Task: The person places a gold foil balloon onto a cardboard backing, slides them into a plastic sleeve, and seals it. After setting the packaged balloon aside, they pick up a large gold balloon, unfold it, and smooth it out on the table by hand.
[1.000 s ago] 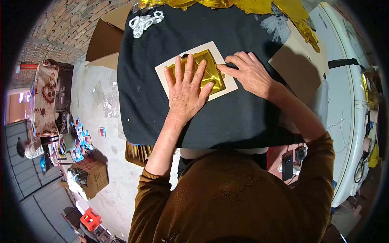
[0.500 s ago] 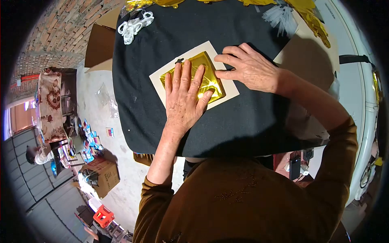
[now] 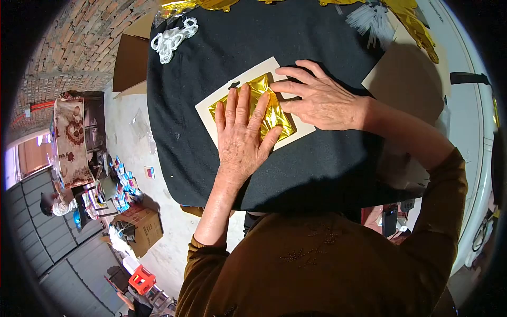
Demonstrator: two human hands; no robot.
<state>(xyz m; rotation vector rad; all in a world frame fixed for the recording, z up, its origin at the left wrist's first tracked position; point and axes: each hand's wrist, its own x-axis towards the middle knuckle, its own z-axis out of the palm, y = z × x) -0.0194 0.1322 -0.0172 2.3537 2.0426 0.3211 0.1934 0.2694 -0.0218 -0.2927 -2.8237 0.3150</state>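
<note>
A folded gold foil piece (image 3: 272, 103) lies on a cream card (image 3: 208, 108) in the middle of a black cloth-covered table (image 3: 317, 164). My left hand (image 3: 242, 134) lies flat on the foil, fingers spread, pressing its left half. My right hand (image 3: 319, 98) rests on the foil's right edge and the card, fingers stretched toward the foil's top corner. Neither hand grips anything.
A bundle of white cord (image 3: 171, 37) lies at the table's far left. Gold foil pieces (image 3: 417, 31) and clear plastic sleeves (image 3: 369, 18) sit along the far edge. A brown cardboard sheet (image 3: 404, 79) lies at right. Boxes (image 3: 140, 230) stand on the floor left.
My right hand has slid left and down over the foil's right edge. The left hand stays pressed flat. The view shifted slightly.
</note>
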